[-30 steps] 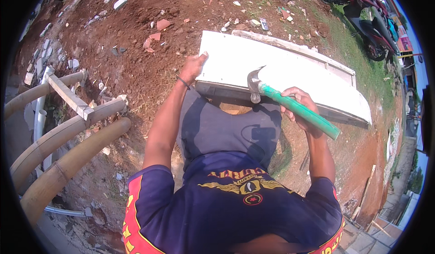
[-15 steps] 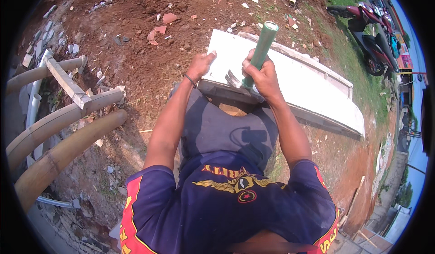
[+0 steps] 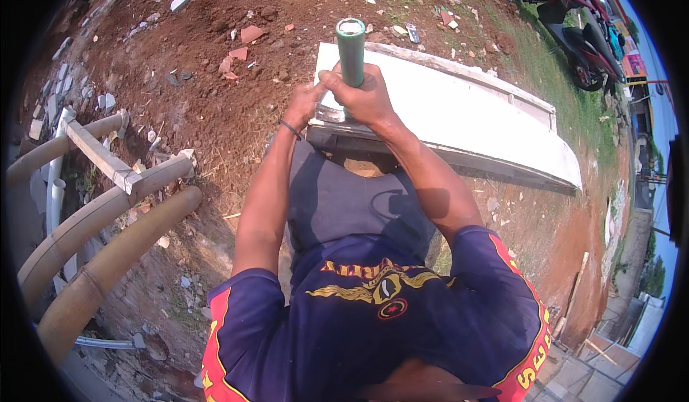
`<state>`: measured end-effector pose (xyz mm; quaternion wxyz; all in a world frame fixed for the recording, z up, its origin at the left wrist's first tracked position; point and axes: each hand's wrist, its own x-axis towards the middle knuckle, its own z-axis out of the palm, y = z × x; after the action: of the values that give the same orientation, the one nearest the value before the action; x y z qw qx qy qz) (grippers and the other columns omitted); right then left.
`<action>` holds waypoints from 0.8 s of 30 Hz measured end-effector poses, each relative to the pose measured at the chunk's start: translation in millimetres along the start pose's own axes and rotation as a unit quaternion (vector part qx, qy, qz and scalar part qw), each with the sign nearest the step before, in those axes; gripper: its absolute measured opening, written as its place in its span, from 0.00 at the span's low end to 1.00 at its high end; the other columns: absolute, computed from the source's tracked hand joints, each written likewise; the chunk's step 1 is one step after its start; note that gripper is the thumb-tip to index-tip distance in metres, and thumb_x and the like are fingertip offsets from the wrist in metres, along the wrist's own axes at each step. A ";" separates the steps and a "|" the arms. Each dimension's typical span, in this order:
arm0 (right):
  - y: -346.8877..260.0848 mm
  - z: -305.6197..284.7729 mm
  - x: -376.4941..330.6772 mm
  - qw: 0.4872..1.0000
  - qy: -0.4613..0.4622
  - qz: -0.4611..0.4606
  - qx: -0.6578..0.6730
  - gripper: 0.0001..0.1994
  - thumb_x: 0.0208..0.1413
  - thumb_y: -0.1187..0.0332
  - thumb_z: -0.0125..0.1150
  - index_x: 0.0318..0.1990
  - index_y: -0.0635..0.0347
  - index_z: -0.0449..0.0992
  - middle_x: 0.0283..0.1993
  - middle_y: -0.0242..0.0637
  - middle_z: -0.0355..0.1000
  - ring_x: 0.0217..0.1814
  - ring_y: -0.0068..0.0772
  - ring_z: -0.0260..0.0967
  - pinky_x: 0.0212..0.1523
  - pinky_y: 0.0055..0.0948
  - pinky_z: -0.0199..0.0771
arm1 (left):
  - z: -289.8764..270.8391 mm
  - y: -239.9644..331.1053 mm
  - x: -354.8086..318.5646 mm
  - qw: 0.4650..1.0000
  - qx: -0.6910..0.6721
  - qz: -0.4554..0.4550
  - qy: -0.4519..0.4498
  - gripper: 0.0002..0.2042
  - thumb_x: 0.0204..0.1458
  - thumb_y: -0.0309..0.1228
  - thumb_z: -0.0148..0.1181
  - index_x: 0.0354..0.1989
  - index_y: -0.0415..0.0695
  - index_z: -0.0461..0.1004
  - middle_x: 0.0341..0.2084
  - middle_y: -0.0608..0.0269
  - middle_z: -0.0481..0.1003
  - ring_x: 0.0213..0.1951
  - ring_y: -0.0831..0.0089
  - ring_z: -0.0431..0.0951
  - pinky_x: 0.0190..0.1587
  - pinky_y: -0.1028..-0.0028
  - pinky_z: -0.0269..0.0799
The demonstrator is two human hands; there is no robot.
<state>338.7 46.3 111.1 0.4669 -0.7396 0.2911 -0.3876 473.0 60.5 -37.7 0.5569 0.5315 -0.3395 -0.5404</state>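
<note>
A long white wooden panel point(image 3: 445, 108) with a framed underside and a curved right end lies across in front of my knees. My right hand point(image 3: 367, 97) is wrapped round the green handle point(image 3: 350, 50) of a claw hammer. The handle points up, and the metal hammer head point(image 3: 330, 113) is low over the panel's left end. At the panel's left edge, my left hand point(image 3: 304, 106) grips close beside the hammer. Its fingertips are partly hidden behind my right hand.
Thick bamboo poles point(image 3: 118, 258) with a wooden crosspiece point(image 3: 100, 151) stand at the left. Broken tile pieces point(image 3: 251, 34) and rubble lie on the reddish soil beyond the panel. A parked motorcycle point(image 3: 581, 36) is at the far right, beside grass.
My right hand has moved left with the hammer, from the panel's middle part to its left end beside my left hand. The left hand stays at the panel's edge.
</note>
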 end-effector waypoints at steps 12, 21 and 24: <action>-50.8 -36.4 -33.3 0.951 0.032 0.054 0.302 0.12 0.59 0.70 0.59 0.25 0.59 0.66 0.17 0.28 0.61 0.17 0.18 0.55 0.20 0.25 0.56 | -4.4 -14.0 17.0 0.995 0.013 -0.096 0.017 0.20 0.58 0.42 0.59 0.36 0.31 0.77 0.28 0.65 0.77 0.27 0.79 0.72 0.30 0.76 0.69; -68.8 -153.9 -182.3 0.940 0.206 0.042 0.270 0.13 0.60 0.70 0.58 0.26 0.56 0.62 0.17 0.31 0.59 0.18 0.22 0.54 0.22 0.25 0.57 | -7.1 38.9 1.8 0.945 0.306 -0.094 0.061 0.31 0.54 0.54 0.57 0.27 0.28 0.76 0.23 0.59 0.73 0.29 0.70 0.69 0.35 0.67 0.66; -64.3 -178.2 -222.1 0.917 0.287 0.059 0.271 0.12 0.60 0.70 0.58 0.28 0.56 0.61 0.17 0.32 0.59 0.18 0.23 0.55 0.22 0.27 0.59 | 4.2 79.0 -13.4 0.847 0.524 -0.083 -0.015 0.33 0.54 0.56 0.54 0.34 0.28 0.78 0.29 0.44 0.79 0.34 0.60 0.77 0.41 0.60 0.70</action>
<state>74.8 164.9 150.0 0.5674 -0.4235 0.3396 -0.6191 485.5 60.7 41.5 0.1431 0.7623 -0.5354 -0.3343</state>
